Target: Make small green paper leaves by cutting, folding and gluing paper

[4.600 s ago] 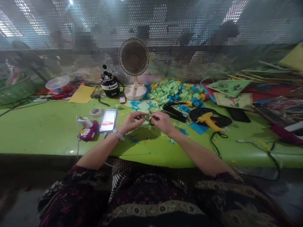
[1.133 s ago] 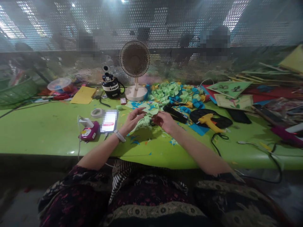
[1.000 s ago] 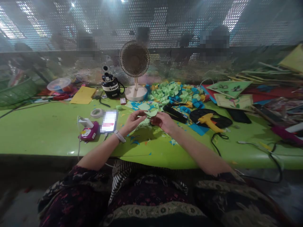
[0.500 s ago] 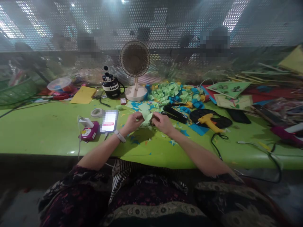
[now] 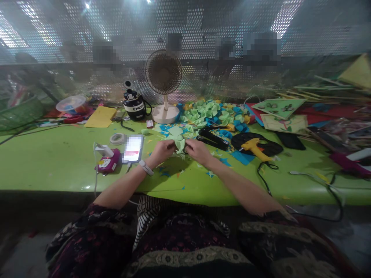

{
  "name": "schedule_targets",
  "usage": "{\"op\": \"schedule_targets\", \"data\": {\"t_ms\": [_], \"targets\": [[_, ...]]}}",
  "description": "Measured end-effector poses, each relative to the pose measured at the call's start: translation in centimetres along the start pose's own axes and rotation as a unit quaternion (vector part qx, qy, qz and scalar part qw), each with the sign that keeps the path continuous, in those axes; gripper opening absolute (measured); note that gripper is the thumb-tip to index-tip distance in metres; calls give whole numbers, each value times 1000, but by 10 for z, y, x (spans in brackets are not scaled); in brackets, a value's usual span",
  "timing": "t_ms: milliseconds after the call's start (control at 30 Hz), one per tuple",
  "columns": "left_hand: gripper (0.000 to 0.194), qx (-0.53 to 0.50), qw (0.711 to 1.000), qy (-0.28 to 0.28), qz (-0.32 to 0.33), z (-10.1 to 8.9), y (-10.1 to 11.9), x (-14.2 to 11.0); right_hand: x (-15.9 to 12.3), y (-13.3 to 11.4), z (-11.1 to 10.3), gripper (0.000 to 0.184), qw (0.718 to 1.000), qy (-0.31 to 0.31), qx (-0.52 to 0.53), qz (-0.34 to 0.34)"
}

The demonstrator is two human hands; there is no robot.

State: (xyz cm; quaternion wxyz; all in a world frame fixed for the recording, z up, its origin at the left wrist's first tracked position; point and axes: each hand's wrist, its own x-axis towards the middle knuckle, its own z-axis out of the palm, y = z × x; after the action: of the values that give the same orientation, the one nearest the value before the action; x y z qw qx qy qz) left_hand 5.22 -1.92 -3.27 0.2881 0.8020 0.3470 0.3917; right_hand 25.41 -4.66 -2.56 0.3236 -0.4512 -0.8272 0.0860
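Note:
A light green paper flower (image 5: 180, 144) is held between my two hands above the table's middle. My left hand (image 5: 163, 151) pinches its left edge, fingers closed. From the other side, my right hand (image 5: 198, 151) grips the flower's right edge with thumb and fingers together. Small blue, green and orange paper scraps (image 5: 165, 172) lie under and around the hands. Just beyond is a heap of green paper flowers (image 5: 204, 112), mixed with blue and yellow ones. A black stapler (image 5: 213, 139) rests right of my right hand.
A lit phone (image 5: 132, 148) and a purple power socket (image 5: 108, 161) stand left of my hands. Behind are a desk fan (image 5: 165, 114) and a black-and-white bottle (image 5: 135, 106). To the right, a yellow glue gun (image 5: 256, 149) lies on a black pad, its cord trailing toward the table's edge.
The flower's petals sit slightly differently between my fingers. Both hands stay in nearly the same place, and the whole view has shifted a little.

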Motion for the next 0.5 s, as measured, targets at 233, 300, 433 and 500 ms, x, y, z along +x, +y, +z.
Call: {"op": "schedule_targets", "data": {"t_ms": [233,300,433,500], "targets": [[12,59,997,-19,42,-2,2,1,0,3,1,11,1000,-22,-12,-1],[11,77,996,-22,45,-3,2,1,0,2,1,11,999,-27,-16,-6],[10,78,996,-17,42,-2,4,0,-1,-1,0,9,999,-23,-27,4],[10,76,996,-11,43,-2,5,-1,-1,-2,0,9,999,-17,-29,9]]}}
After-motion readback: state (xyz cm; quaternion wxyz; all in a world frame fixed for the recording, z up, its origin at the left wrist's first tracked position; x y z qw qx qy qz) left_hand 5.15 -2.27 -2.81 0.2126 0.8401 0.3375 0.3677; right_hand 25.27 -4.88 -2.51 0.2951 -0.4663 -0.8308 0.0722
